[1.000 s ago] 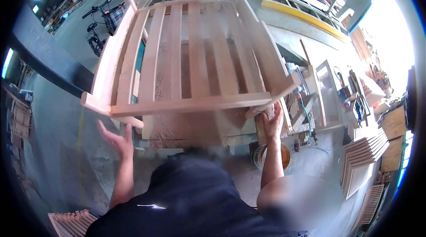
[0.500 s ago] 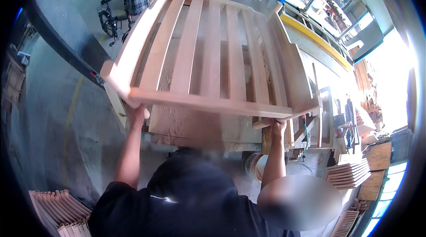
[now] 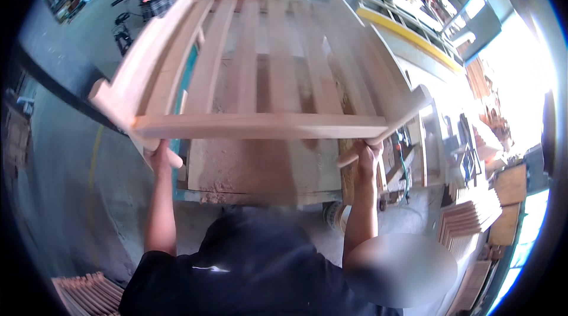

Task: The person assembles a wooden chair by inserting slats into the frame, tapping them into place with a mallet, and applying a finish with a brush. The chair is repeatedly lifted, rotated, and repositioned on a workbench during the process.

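A pale wooden bed frame (image 3: 260,125) with lengthwise slats and raised side boards spans the middle of the view. My left hand (image 3: 158,153) is closed around its near left corner, by a short rounded leg. At the near right corner, my right hand (image 3: 368,151) grips the frame beside a similar leg. Both hands sit under the front rail, so some fingers are hidden. Below the frame is a dusty worktable (image 3: 236,168), seen between the slats and in front of the rail. Whether the far end rests on it I cannot tell.
Dark posts or panels (image 3: 65,94) stand at left, with a bicycle (image 3: 122,32) beyond. Stacked wooden parts lie at lower left (image 3: 89,292) and right (image 3: 470,212). A bucket (image 3: 337,216) is under the table's near edge. A yellow-edged rack (image 3: 408,38) stands far right.
The frame's near end has swung left and its front rail looks more level. My left hand has moved left with it; my right hand appears slightly higher. The view has shifted too.
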